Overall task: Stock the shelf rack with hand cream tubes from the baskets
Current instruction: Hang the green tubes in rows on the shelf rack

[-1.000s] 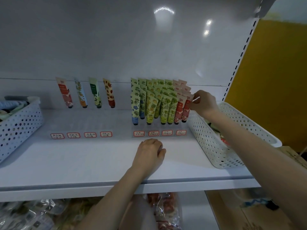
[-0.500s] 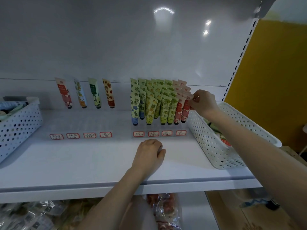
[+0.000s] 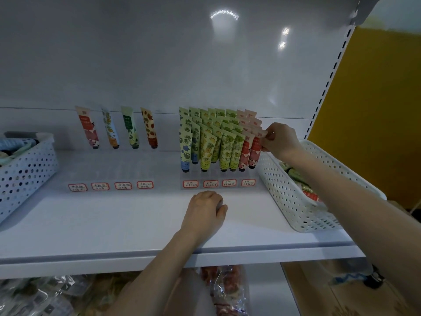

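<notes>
Fingers (image 3: 270, 136) and thumb of the right hand (image 3: 282, 140) pinch the flat crimped top of a red-and-pink tube (image 3: 255, 151). It stands cap down, leaning back a little, at the front of the rightmost row in the clear right-hand rack (image 3: 218, 176). The tube has a pale pink top, a red band with small print, a pink and red pattern below and a dark cap at the bottom.

The same rack is packed with more tubes: a blue-flowered row on the left, then yellow-fruit and green-leaf rows, then the pink ones. Red-bordered labels (image 3: 248, 182) line its front edge.

The left hand (image 3: 204, 210) rests knuckles up on the white shelf (image 3: 114, 224) just in front of the rack, its fingers loosely curled under with nothing seen in them.

To the left, a second rack (image 3: 109, 176) holds four lone tubes (image 3: 129, 128) at the back.

A white perforated basket (image 3: 293, 192) just beside the right rack holds loose tubes. A blue-grey basket (image 3: 25, 176) sits at the shelf's left end.

Clear-wrapped packets (image 3: 227, 288) lie on the level below.
</notes>
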